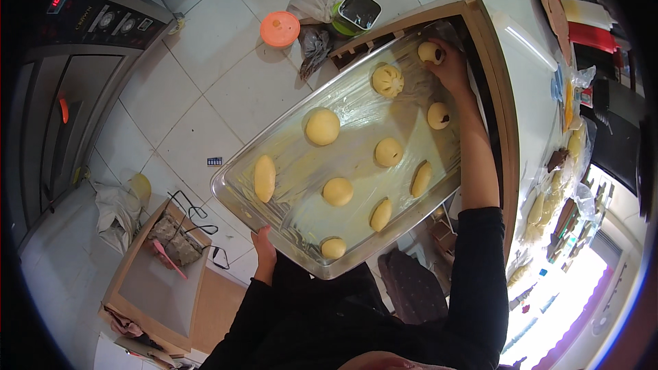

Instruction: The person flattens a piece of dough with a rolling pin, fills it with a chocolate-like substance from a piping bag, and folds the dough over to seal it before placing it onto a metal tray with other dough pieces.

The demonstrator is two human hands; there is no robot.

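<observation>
A large metal baking tray (291, 157), streaked with grease, lies slanted before me. My left hand (264, 250) is closed on its near left edge; the fingers under the rim are partly hidden. Reaching across the right side, my right hand (450, 68) has its fingers around a dough ball (430, 53) with a dark spot, at the tray's far right corner. Beside it sit a slashed dough ball (388, 81) and another dark-spotted ball (439, 116). Several other pale dough pieces are spread about, some round like the large dough ball (322, 127), some long like the dough roll (264, 179).
The tray's far right end rests in an open wooden drawer or frame (480, 34) beside a cluttered white counter (514, 41). A steel oven (89, 75) stands left. On the tiled floor are an orange-lidded tub (279, 29) and a green container (356, 12); a wooden box (161, 288) is lower left.
</observation>
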